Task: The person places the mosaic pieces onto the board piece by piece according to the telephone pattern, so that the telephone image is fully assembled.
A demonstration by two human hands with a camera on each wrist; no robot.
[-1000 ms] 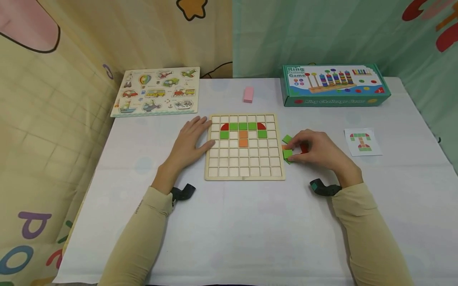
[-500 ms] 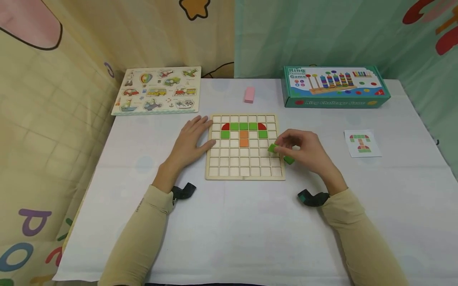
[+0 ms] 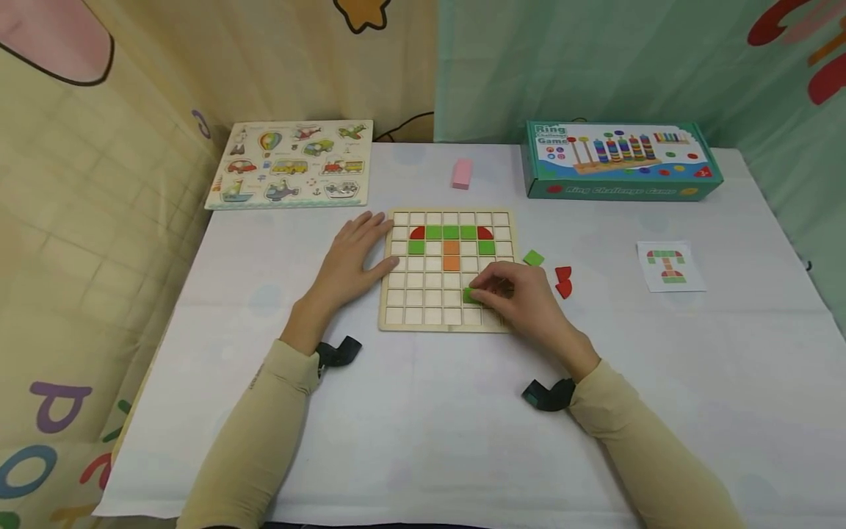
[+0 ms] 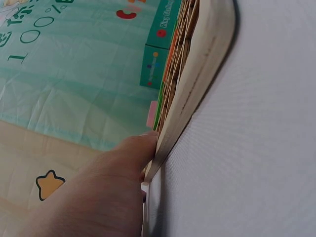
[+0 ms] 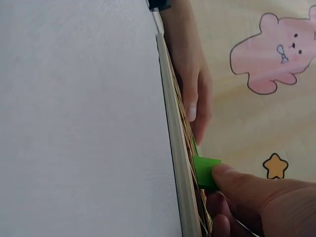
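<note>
A wooden grid board (image 3: 423, 328) lies mid-table. In its upper rows sit several green squares (image 3: 451, 232), two red quarter-round tiles (image 3: 485, 234) and two orange squares (image 3: 452, 263). My left hand (image 3: 350, 257) rests at the board's left edge, fingers extended; in the left wrist view its thumb (image 4: 133, 153) touches the rim. Over the lower right cells, my right hand (image 3: 525, 297) pinches a green square tile (image 5: 205, 172) between thumb and fingers. The right wrist view has that tile tilted against the board's top; whether it touches a cell's bottom is hidden.
Right of the board lie a loose green tile (image 3: 534, 258) and red tiles (image 3: 564, 286). Farther right is a pattern card (image 3: 670, 279). Behind stand a pink block (image 3: 462, 175), a vehicle puzzle board (image 3: 291, 187) and a green game box (image 3: 615, 189).
My right hand has picked up a green tile from the loose tiles and carried it left and toward me over the board's lower right cells. The left hand has stayed in place.
</note>
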